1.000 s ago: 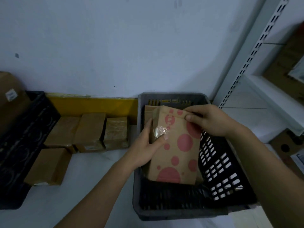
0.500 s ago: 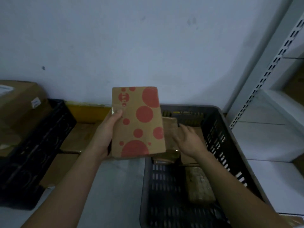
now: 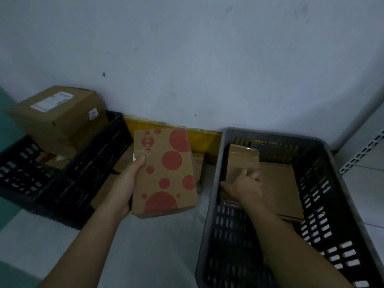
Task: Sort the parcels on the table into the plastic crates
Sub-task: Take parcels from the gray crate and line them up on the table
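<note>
My left hand grips a brown parcel with red dots by its left edge, holding it above the table between the two crates. My right hand reaches into the grey crate at the right and holds a taped brown parcel standing near the crate's back left corner. A flat brown box lies on the grey crate's floor. The black crate at the left holds a large labelled cardboard box and other parcels.
More brown parcels lie on the white table behind the dotted parcel, mostly hidden. A yellow strip runs along the wall. White perforated shelving stands at the right.
The dotted parcel left the grey crate in my left hand and now hangs over the table. My right hand went into the crate and took hold of the taped parcel. The view shifted left.
</note>
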Demonstrator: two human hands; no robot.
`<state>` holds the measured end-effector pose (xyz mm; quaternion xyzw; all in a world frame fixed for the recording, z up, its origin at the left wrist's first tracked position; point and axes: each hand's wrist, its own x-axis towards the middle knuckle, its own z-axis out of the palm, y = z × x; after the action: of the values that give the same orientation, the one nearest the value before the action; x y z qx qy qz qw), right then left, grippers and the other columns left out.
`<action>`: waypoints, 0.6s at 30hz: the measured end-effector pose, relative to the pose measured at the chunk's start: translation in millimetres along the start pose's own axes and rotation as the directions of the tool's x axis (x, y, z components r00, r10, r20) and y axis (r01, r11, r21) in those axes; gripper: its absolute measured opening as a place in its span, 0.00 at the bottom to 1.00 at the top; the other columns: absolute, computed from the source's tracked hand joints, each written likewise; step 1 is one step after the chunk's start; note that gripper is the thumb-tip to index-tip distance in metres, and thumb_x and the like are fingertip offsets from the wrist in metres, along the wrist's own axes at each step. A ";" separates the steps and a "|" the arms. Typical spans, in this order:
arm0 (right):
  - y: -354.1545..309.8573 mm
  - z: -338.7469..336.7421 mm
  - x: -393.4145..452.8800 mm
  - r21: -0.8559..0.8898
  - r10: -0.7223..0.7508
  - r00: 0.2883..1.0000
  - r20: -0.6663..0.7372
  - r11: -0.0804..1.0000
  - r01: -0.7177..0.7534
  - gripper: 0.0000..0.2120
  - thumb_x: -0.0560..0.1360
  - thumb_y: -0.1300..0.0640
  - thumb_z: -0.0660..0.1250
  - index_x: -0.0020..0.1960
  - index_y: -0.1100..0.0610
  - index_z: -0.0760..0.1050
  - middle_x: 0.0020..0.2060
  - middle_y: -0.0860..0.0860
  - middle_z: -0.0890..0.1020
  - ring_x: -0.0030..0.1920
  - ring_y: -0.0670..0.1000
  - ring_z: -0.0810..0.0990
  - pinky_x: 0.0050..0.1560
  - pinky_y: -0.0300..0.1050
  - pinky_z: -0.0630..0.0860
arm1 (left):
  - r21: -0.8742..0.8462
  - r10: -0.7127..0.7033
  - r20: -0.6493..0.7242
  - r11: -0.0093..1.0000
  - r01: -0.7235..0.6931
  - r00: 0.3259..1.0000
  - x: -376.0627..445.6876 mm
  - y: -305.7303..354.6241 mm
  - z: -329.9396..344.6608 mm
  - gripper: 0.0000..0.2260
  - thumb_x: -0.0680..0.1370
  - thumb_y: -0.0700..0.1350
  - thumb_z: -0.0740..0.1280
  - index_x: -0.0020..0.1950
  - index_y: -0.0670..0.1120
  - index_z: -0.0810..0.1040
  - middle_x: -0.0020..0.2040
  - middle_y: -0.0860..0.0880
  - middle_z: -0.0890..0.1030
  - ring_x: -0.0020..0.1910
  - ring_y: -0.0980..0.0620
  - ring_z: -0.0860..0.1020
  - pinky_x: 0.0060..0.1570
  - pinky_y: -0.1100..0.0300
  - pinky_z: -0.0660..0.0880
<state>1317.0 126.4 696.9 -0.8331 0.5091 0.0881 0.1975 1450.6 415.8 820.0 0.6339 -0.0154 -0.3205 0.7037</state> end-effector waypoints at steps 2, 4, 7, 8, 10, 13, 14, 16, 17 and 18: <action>3.7 -0.7 -1.6 0.032 0.022 1.000 -0.006 0.999 -0.022 0.55 0.72 0.23 0.67 0.86 0.51 0.49 0.85 0.62 0.43 0.81 0.73 0.55 0.74 0.69 0.68 | 0.024 -0.018 -0.009 1.000 0.018 1.000 -1.3 -6.1 -8.3 0.18 0.83 0.60 0.66 0.68 0.52 0.83 0.58 0.45 0.88 0.55 0.43 0.88 0.60 0.43 0.81; 10.6 2.3 -3.0 0.047 0.031 0.999 -0.020 0.998 -0.030 0.53 0.72 0.23 0.66 0.86 0.47 0.48 0.85 0.60 0.41 0.81 0.73 0.55 0.74 0.70 0.67 | 0.044 -0.036 -0.023 0.998 0.037 0.999 -2.5 -13.3 -15.1 0.19 0.83 0.61 0.66 0.68 0.52 0.83 0.58 0.45 0.88 0.56 0.42 0.87 0.62 0.42 0.80; 11.4 8.5 -1.9 0.035 0.033 0.998 -0.049 0.999 -0.031 0.53 0.72 0.23 0.66 0.86 0.43 0.46 0.85 0.60 0.41 0.79 0.74 0.57 0.73 0.71 0.68 | 0.070 -0.039 -0.047 0.997 0.042 0.998 -5.8 -24.6 -20.6 0.20 0.83 0.61 0.66 0.70 0.52 0.82 0.59 0.46 0.88 0.57 0.42 0.87 0.65 0.40 0.79; 10.2 9.0 -2.2 0.040 0.028 0.998 -0.064 0.999 -0.026 0.53 0.72 0.23 0.66 0.86 0.43 0.47 0.85 0.60 0.42 0.78 0.74 0.58 0.72 0.71 0.69 | 0.081 -0.037 -0.053 0.996 0.041 0.998 -6.6 -29.1 -22.6 0.20 0.83 0.61 0.66 0.70 0.52 0.82 0.59 0.46 0.88 0.58 0.42 0.87 0.65 0.40 0.80; 10.5 3.1 -6.6 0.069 0.013 0.993 -0.117 0.998 -0.005 0.51 0.71 0.22 0.65 0.85 0.42 0.51 0.84 0.59 0.47 0.77 0.73 0.60 0.71 0.71 0.70 | 0.104 -0.040 -0.064 0.993 0.047 0.997 -8.6 -36.1 -27.6 0.19 0.83 0.62 0.66 0.69 0.54 0.82 0.59 0.47 0.88 0.58 0.43 0.87 0.65 0.40 0.80; 13.8 -25.3 -21.5 0.103 -0.054 0.971 -0.233 0.992 0.079 0.47 0.72 0.22 0.61 0.85 0.42 0.55 0.83 0.56 0.53 0.76 0.73 0.61 0.71 0.71 0.70 | 0.134 -0.029 -0.080 0.990 0.039 0.996 -8.8 -43.7 -41.9 0.17 0.83 0.61 0.66 0.67 0.55 0.83 0.58 0.48 0.89 0.57 0.44 0.87 0.64 0.42 0.80; 13.7 -37.4 -29.4 0.115 -0.078 0.956 -0.282 0.987 0.114 0.46 0.72 0.23 0.61 0.84 0.42 0.56 0.82 0.55 0.54 0.75 0.73 0.62 0.70 0.72 0.70 | 0.139 -0.033 -0.088 0.989 0.046 0.996 -6.8 -46.8 -48.3 0.16 0.83 0.61 0.67 0.66 0.55 0.83 0.58 0.47 0.89 0.57 0.44 0.87 0.64 0.42 0.80; 11.8 -60.6 -49.2 0.157 -0.111 0.913 -0.392 0.970 0.185 0.44 0.71 0.25 0.61 0.82 0.42 0.56 0.82 0.55 0.55 0.75 0.73 0.62 0.70 0.74 0.70 | 0.142 -0.049 -0.097 0.988 0.063 0.994 -2.0 -51.3 -62.2 0.17 0.83 0.61 0.67 0.66 0.54 0.84 0.58 0.46 0.89 0.57 0.42 0.87 0.64 0.41 0.80; 8.9 -70.8 -61.0 0.183 -0.126 0.882 -0.454 0.956 0.230 0.44 0.71 0.25 0.62 0.81 0.42 0.56 0.81 0.54 0.55 0.75 0.73 0.62 0.70 0.74 0.70 | 0.148 -0.057 -0.101 0.986 0.072 0.993 1.5 -52.9 -70.3 0.17 0.83 0.62 0.67 0.65 0.54 0.84 0.58 0.46 0.88 0.56 0.42 0.87 0.64 0.41 0.80; 4.8 -79.2 -74.6 0.204 -0.136 0.844 -0.518 0.939 0.277 0.43 0.71 0.26 0.63 0.81 0.42 0.57 0.81 0.53 0.56 0.75 0.73 0.62 0.69 0.74 0.70 | 0.158 -0.065 -0.096 0.984 0.080 0.993 6.9 -55.4 -79.0 0.18 0.82 0.62 0.67 0.65 0.54 0.84 0.58 0.45 0.88 0.56 0.42 0.87 0.63 0.40 0.80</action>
<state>1273.7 152.0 793.5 -0.8429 0.4562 -0.2213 0.1801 1466.0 482.8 751.9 0.7030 0.0136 -0.3146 0.6376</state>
